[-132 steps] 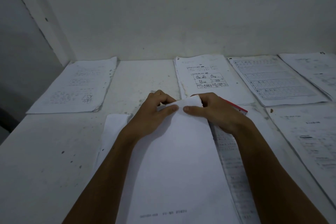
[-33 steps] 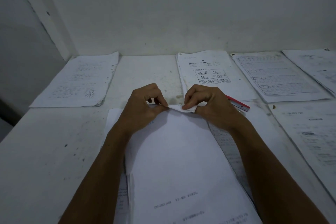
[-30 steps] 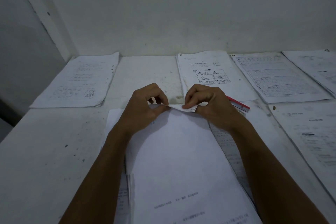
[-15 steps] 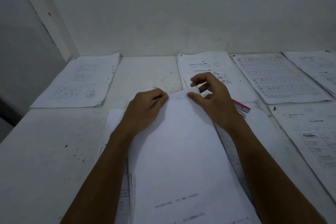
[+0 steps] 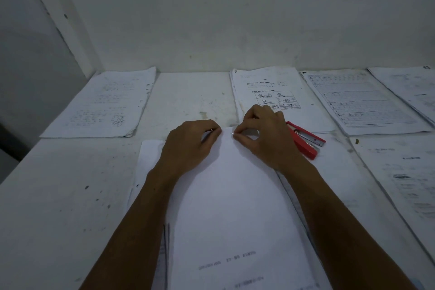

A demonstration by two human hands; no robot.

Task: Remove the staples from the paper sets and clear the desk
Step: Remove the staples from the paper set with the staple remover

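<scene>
Pinching at the top corner of the blank-backed paper set (image 5: 235, 195), the right hand (image 5: 261, 134) has thumb and forefinger closed on what looks like a thin wire staple (image 5: 233, 134), its grip clamped on that sliver just at the sheet's upper edge. The left hand (image 5: 188, 146) lies beside it with fingers curled, its fingertips bearing on the same corner, probably to hold the pages flat while the staple is drawn; a small glint shows at its fingertips, but whether it pinches anything I cannot tell. This set lies face down in the lower middle of the frame on the white counter (image 5: 58, 207), over other sheets whose edges show at its left and right. Faint reversed print shows through near the bottom, too blurred to read.

Just right of the right hand lies a red stapler (image 5: 306, 143), touching that hand's back and near enough to take up. Behind it, in the upper middle, a worksheet (image 5: 270, 92) carries small cartoon panels; its text is unreadable. A ruled practice sheet (image 5: 362, 101) sits further right, more printed pages at the far right edge, and a handwritten stack (image 5: 106, 103) at the upper left, apart from the rest, perhaps already sorted.
</scene>
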